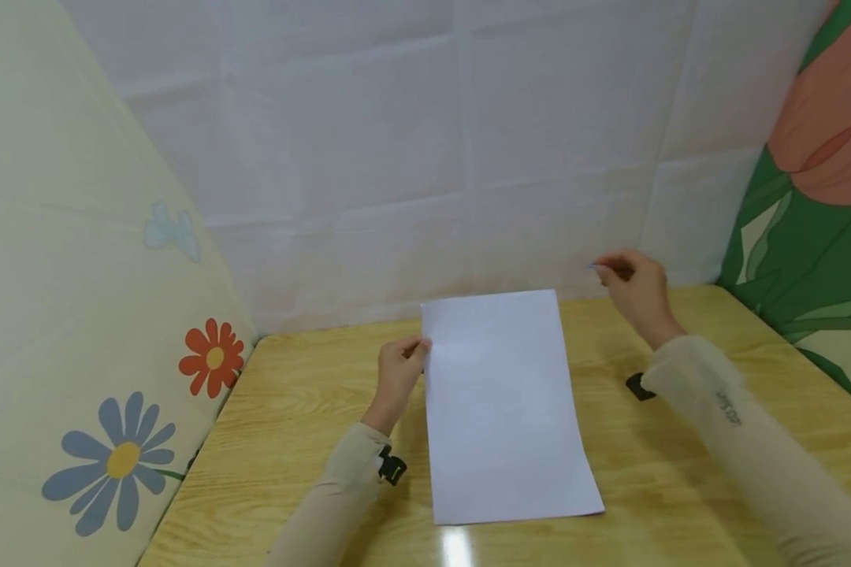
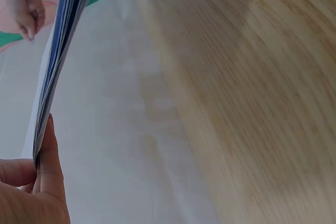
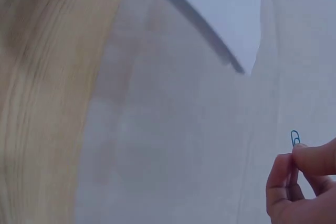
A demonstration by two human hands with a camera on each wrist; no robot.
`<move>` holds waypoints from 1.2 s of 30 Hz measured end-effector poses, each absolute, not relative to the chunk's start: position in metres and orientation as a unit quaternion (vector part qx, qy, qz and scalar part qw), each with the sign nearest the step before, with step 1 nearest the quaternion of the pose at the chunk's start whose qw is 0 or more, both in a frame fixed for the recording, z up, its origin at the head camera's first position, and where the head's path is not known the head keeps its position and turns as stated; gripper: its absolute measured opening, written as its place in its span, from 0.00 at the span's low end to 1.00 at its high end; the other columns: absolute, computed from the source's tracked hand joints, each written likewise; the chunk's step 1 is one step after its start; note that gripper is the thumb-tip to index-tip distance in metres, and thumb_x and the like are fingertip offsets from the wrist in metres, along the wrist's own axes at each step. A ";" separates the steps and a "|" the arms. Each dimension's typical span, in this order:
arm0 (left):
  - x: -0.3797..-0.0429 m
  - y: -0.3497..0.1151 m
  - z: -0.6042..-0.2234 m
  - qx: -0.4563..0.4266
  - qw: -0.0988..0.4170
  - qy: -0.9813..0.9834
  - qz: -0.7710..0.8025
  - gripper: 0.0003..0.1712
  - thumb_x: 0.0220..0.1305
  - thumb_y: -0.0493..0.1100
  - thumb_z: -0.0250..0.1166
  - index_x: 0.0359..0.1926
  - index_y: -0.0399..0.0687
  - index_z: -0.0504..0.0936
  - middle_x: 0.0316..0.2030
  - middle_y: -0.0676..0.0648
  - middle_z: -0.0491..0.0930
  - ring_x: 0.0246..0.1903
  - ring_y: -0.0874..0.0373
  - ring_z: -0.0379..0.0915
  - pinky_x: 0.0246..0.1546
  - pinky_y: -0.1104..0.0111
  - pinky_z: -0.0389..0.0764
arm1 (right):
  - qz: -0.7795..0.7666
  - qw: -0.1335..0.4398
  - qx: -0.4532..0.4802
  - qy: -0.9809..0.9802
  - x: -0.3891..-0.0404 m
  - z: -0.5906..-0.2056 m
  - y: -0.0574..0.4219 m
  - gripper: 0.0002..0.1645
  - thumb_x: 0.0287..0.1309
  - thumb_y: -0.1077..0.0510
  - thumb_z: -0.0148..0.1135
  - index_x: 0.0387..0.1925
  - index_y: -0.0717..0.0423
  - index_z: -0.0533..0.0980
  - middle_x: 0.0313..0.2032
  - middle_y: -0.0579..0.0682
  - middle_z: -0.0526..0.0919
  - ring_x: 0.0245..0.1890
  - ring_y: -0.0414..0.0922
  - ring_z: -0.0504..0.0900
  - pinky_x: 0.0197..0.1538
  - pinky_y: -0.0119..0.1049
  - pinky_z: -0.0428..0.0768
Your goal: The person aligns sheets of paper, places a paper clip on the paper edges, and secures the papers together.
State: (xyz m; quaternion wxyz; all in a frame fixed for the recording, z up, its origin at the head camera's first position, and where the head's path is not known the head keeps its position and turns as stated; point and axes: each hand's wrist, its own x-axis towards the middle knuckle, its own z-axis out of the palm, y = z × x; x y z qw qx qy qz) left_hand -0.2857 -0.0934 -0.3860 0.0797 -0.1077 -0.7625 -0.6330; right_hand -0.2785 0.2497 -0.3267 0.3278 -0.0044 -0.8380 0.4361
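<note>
A stack of white paper sheets (image 1: 503, 409) is held up over the table, its blank front facing the head camera. My left hand (image 1: 399, 374) pinches the stack's left edge between thumb and fingers. From the left wrist view, the stack (image 2: 65, 40) appears edge-on as several layers, with thumb and fingers (image 2: 50, 166) on either side. Off to the right of the paper, my right hand (image 1: 634, 295) is raised and apart from it. Its thumb and forefinger pinch a small blue paper clip (image 3: 295, 138), whose looped end sticks out past the fingertips.
Below lies a wood-grain table (image 1: 312, 402). White cloth (image 1: 369, 157) hangs behind its far edge. A cream panel with printed flowers (image 1: 123, 461) stands on the left, and a leaf-and-tulip print (image 1: 808, 236) on the right. Black straps (image 1: 392, 466) show at both wrists.
</note>
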 end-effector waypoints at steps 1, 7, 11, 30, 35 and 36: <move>-0.286 -0.093 -0.386 -0.108 0.085 -0.764 -0.631 0.10 0.65 0.36 0.62 0.38 0.31 0.85 0.23 0.46 0.78 0.20 0.63 0.67 0.23 0.73 0.73 | 0.437 0.336 0.006 -0.834 -0.279 -0.325 0.244 0.12 0.64 0.62 0.59 0.41 0.71 0.78 0.36 0.62 0.80 0.27 0.27 0.72 0.32 0.18 0.71; -0.285 -0.090 -0.385 -0.114 0.112 -0.764 -0.625 0.09 0.64 0.35 0.63 0.36 0.30 0.85 0.23 0.42 0.80 0.19 0.63 0.67 0.20 0.75 0.72 | 0.441 0.362 0.051 -0.820 -0.275 -0.319 0.210 0.08 0.61 0.66 0.61 0.39 0.70 0.78 0.33 0.62 0.81 0.28 0.29 0.73 0.32 0.18 0.70; -0.285 -0.086 -0.383 -0.129 0.130 -0.768 -0.614 0.09 0.64 0.33 0.62 0.32 0.30 0.85 0.21 0.41 0.78 0.17 0.64 0.65 0.19 0.75 0.69 | 0.450 0.359 0.070 -0.815 -0.273 -0.321 0.192 0.07 0.59 0.67 0.63 0.38 0.69 0.78 0.32 0.62 0.82 0.27 0.28 0.73 0.32 0.18 0.71; -0.287 -0.078 -0.383 -0.156 0.177 -0.768 -0.596 0.07 0.62 0.33 0.64 0.32 0.32 0.87 0.19 0.42 0.79 0.17 0.64 0.63 0.20 0.75 0.66 | 0.464 0.326 0.157 -0.809 -0.274 -0.328 0.125 0.04 0.55 0.72 0.65 0.32 0.67 0.76 0.32 0.60 0.81 0.36 0.52 0.82 0.42 0.31 0.79; -0.286 -0.075 -0.381 -0.157 0.182 -0.765 -0.598 0.07 0.61 0.32 0.64 0.30 0.31 0.86 0.19 0.42 0.78 0.18 0.64 0.63 0.19 0.75 0.66 | 0.468 0.318 0.167 -0.808 -0.275 -0.326 0.115 0.04 0.55 0.72 0.64 0.31 0.67 0.76 0.32 0.59 0.81 0.36 0.53 0.82 0.43 0.43 0.80; -0.286 -0.074 -0.381 -0.156 0.182 -0.764 -0.599 0.07 0.61 0.32 0.64 0.31 0.31 0.86 0.19 0.41 0.79 0.18 0.64 0.64 0.19 0.75 0.66 | 0.468 0.320 0.169 -0.806 -0.275 -0.326 0.114 0.04 0.55 0.72 0.65 0.31 0.67 0.76 0.31 0.60 0.81 0.36 0.53 0.82 0.43 0.44 0.80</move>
